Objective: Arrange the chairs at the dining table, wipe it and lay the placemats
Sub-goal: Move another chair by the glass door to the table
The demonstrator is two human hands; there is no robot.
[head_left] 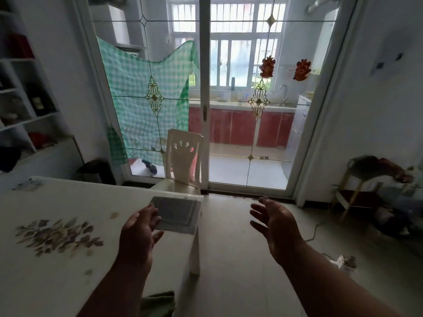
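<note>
Left hand (pixel 139 234) and right hand (pixel 278 227) reach forward, grips open, empty; grey rectangular placemats (pixel 177 212) on white bench (pixel 68 225), cream plastic chair (pixel 183 161) beyond.

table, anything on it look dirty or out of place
Yes. Small brownish spots mark the table near its leaf print, so it looks unwiped. The grey placemats sit stacked at the far corner, not laid out.

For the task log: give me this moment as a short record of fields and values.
left hand: open, empty, above the table
right hand: open, empty, over the floor
table: white, floral print
placemats: grey stack at the table's far corner
chair: white, at the table's far end, before the glass door
cloth: green, at the near edge
</note>
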